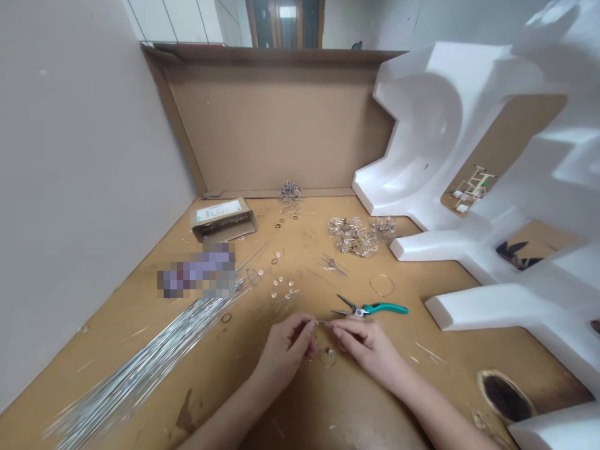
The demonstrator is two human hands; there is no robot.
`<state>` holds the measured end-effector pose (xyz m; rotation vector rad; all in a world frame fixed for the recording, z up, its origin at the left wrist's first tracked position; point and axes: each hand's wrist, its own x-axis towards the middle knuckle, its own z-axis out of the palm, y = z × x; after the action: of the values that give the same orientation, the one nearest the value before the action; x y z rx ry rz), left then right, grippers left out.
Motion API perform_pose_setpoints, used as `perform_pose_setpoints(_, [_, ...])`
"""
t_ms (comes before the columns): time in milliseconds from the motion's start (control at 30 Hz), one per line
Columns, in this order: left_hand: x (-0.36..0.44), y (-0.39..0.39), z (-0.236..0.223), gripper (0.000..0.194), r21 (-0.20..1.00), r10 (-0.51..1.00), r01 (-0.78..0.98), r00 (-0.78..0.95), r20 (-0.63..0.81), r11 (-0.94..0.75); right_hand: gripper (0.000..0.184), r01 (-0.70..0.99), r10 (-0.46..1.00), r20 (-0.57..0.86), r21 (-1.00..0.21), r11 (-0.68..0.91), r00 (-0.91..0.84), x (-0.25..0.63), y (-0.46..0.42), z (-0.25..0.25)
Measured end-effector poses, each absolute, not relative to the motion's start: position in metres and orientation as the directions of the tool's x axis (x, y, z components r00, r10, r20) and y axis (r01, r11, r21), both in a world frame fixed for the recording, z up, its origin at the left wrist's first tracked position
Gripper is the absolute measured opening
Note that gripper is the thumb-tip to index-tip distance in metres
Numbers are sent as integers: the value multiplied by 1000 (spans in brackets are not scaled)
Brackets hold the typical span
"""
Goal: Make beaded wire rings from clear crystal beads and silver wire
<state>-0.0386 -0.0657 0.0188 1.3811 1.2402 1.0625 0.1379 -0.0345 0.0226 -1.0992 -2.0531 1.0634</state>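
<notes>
Left hand [284,351] and right hand [365,350] close together above the work surface, thumb and forefinger of each pressed tight on a short thin wire [321,322] from either side, with only a small gap between the two grips. Just below the fingers, a transparent ring-shaped crystal [329,357], too blurred to tell whether joined to the wire.

Just beyond the right hand, teal-handled needle-nose pliers [370,308] lying flat, jaws closed and pointing left. Farther up, a scatter of small transparent beads [284,289], and to the right a loop of thin wire [382,285]. Beyond those, a tangled heap of wire-linked crystal pieces [351,236] beside a smaller cluster of the same [385,229]; another small cluster [290,192] at the foot of an upright cardboard sheet [276,125].

To the left, a long bundle of straight silver wires [140,375] lying diagonally across the yellow-brown work surface [445,362], a small black rubber ring [226,317] just beside it. Past the bundle, an open cardboard box [222,220] and a pixelated patch [197,272] hiding whatever lies there. Along the right side, white moulded polystyrene packing [431,125]; at lower right, a dark scorched-looking oval hole [506,395] in the surface.
</notes>
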Motion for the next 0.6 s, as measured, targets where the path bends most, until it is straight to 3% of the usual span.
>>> perform_pose_setpoints(167, [-39,-68,20,22,950,987,292,147,65,-106,35,464,856,153,-786,408,-494,140,-34,22])
perform_pose_setpoints(433, [-40,-66,23,24,996,1000,92,12,-11,10,37,312,858,-53,-942,128,-511,138,-38,24])
perform_pose_setpoints(600, [-44,-63,28,24,990,999,132,-9,40,-39,37,279,823,-93,-957,82,-560,137,-40,25])
